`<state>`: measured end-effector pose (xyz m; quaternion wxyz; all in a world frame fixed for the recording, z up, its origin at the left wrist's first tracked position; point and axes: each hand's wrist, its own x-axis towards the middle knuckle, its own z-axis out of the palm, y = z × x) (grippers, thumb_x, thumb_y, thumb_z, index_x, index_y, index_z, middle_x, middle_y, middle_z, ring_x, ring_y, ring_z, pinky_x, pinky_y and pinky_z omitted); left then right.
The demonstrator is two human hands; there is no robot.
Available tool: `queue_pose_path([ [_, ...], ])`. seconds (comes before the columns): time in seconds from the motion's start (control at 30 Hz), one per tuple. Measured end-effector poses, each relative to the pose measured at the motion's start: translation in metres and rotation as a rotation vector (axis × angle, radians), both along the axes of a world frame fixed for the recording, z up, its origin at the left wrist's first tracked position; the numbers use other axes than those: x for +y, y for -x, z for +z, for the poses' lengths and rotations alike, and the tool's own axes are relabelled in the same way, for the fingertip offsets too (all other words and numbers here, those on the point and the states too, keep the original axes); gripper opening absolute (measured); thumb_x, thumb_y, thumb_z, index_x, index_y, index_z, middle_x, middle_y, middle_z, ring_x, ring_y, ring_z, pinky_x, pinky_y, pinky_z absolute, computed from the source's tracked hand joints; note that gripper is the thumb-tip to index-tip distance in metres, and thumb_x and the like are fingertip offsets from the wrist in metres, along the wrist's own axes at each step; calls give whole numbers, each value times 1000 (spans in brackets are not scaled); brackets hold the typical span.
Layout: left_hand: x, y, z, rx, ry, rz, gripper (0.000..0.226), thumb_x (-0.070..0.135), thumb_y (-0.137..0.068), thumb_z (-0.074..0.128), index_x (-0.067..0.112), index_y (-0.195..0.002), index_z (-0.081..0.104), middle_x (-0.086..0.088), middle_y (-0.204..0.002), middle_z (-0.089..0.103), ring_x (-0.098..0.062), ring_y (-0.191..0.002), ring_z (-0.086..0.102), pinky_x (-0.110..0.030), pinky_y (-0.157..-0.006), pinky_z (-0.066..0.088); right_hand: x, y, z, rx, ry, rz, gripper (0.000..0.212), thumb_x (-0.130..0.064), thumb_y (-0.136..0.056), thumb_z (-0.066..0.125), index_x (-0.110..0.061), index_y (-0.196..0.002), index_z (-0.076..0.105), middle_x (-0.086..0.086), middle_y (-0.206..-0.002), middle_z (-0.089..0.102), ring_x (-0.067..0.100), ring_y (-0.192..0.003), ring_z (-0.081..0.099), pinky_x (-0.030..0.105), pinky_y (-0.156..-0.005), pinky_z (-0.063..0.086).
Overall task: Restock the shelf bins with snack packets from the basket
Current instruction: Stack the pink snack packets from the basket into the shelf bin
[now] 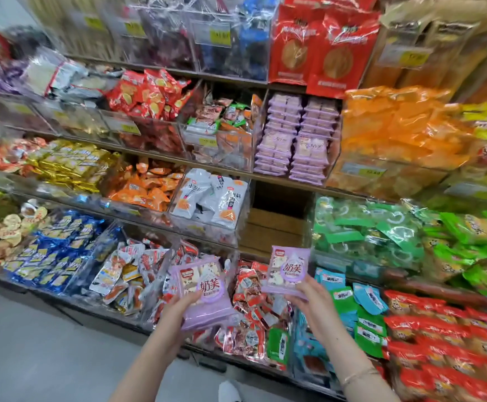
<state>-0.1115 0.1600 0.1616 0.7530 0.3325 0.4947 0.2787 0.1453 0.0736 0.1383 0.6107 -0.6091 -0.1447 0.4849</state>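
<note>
My left hand point(183, 307) grips a stack of purple snack packets point(204, 288) from below, over the lowest shelf bins. My right hand point(309, 294) pinches a single purple packet point(288, 266) by its lower edge and holds it upright, a little higher and to the right. On the shelf two levels up, a clear bin point(296, 137) holds two neat stacks of the same purple packets. The basket is not in view.
Clear bins of mixed snacks fill four shelf levels. An empty gap point(277, 216) shows wood beside the white packets point(210, 198). Green bags point(367, 230) lie to the right, red bags point(445, 338) at the lower right. Grey floor point(48, 343) lies at the lower left.
</note>
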Motion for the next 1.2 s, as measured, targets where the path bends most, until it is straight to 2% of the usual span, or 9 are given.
queue_pose_path([
  [0.2,87,-48,40,-8,-108,30,41,29,-73,66,13,-110,57,6,-87,61,-7,-64,65,-29,-55,53,117,-68,59,-252,-111,-186,12,-6,-91,57,-13,-99,52,5,-82,65,8,-64,63,18,-56,51],
  [0.4,145,-75,60,-60,-167,39,64,36,-73,66,10,-129,50,-3,-112,57,-22,-93,60,-34,-62,48,225,-111,122,-274,-179,-225,10,-17,-96,53,-9,-94,49,4,-88,57,19,-77,58,36,-76,50],
  [0.6,168,-88,72,-134,-161,3,65,30,-67,68,9,-126,52,1,-101,63,-7,-66,71,-24,-48,53,289,-124,148,-449,-74,-328,25,-16,-97,49,-12,-73,41,2,-66,45,7,-50,59,13,-41,41],
  [0.67,174,-89,72,-137,-144,-3,71,32,-64,70,9,-128,52,-4,-102,68,-13,-72,72,-27,-52,54,300,-124,148,-497,2,-304,31,-17,-96,49,-13,-67,39,2,-66,47,16,-62,67,20,-53,51],
  [0.73,181,-88,71,-145,-136,-13,75,33,-59,72,9,-127,53,-5,-96,73,-18,-74,73,-27,-52,54,305,-125,144,-741,136,-227,40,-17,-95,49,-13,-56,40,8,-66,53,30,-77,67,35,-72,54],
  [0.9,196,-90,78,-152,-183,-112,69,33,-63,78,13,-125,56,2,-96,75,-15,-83,72,-29,-61,55,301,-126,134,-1156,273,-169,29,-17,-92,48,-10,-64,50,18,-103,55,27,-93,53,32,-69,40],
  [0.97,201,-93,80,-164,-187,-121,68,33,-63,76,12,-125,56,3,-93,76,-18,-79,72,-26,-56,54,299,-127,133,-1172,295,-146,27,-22,-94,48,-14,-68,53,16,-118,49,27,-93,52,29,-70,37],
  [1.07,206,-97,80,-182,-175,-143,67,29,-65,74,5,-125,55,-9,-94,74,-19,-68,70,-25,-49,51,290,-117,139,-1123,222,-177,26,-30,-94,50,-8,-104,62,11,-124,45,21,-95,52,26,-77,40],
  [1.2,210,-111,78,-169,-218,-197,58,35,-63,69,12,-114,59,6,-74,75,-11,-59,69,-19,-45,48,252,-71,143,-859,52,76,23,-43,-89,57,-20,-84,55,-1,-89,57,11,-77,53,14,-61,39],
])
